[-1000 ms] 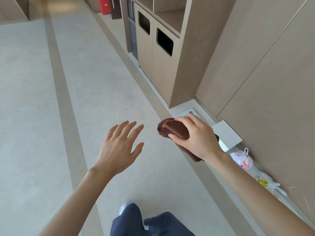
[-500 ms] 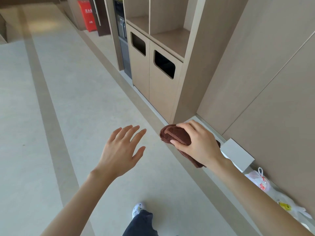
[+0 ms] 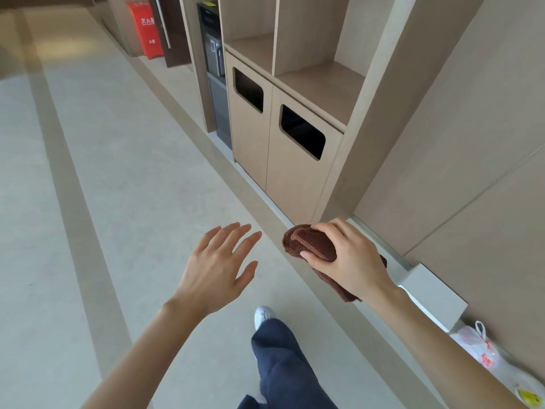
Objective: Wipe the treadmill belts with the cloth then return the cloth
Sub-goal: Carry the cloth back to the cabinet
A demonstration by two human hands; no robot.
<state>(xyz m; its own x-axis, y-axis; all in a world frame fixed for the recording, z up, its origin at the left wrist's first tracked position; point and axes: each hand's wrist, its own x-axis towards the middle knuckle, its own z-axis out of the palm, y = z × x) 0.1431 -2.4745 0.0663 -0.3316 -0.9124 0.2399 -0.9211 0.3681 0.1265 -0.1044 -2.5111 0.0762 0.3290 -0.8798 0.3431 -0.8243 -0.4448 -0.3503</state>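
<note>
A folded brown cloth point(image 3: 306, 242) is held out in front of me, above the floor beside the wall cabinets. My right hand point(image 3: 351, 259) grips it from above, fingers and thumb curled round the fold; part of the cloth hangs out below the wrist. My left hand point(image 3: 219, 268) hovers to the left of the cloth with its fingers spread and holds nothing. No treadmill is in view.
A wooden cabinet point(image 3: 295, 160) with two bin slots and open shelves above stands ahead on the right. A dark dispenser point(image 3: 216, 69) and a red box point(image 3: 146, 29) lie farther on. Plastic bags point(image 3: 479, 348) and a white box point(image 3: 433, 293) sit by the right wall. My leg and shoe point(image 3: 264, 315) step forward.
The view has advanced along the corridor toward the cabinet, and the bags have slid toward the lower right. My leg has stepped forward. Both hands keep their poses.
</note>
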